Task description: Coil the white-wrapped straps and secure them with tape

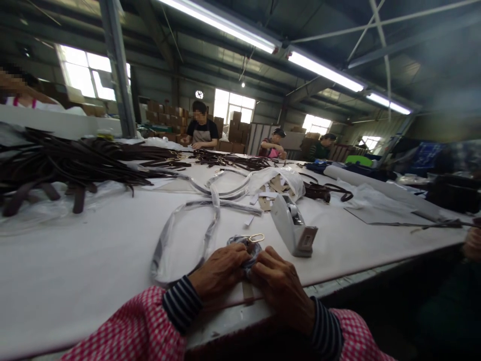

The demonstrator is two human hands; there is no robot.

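Observation:
At the front edge of the white table, my left hand (221, 268) and my right hand (280, 281) are closed on a coiled strap (233, 241) wrapped in clear plastic. A gold-coloured clasp (257, 238) sticks out at the coil's far side. My fingertips hide much of the bundle. Just beyond my right hand stands a grey tape dispenser (289, 225). Past my left hand, a long dark strap in clear plastic (161, 250) lies in a loop. A short brown strip (247, 291) shows below my fingers, near the edge.
A big heap of dark brown straps (75, 160) covers the left side of the table (93, 271). Behind the dispenser, a clear plastic bag (296, 180) holds card and paper pieces. Several people are across the table; another person's hand (472, 243) shows at the right edge.

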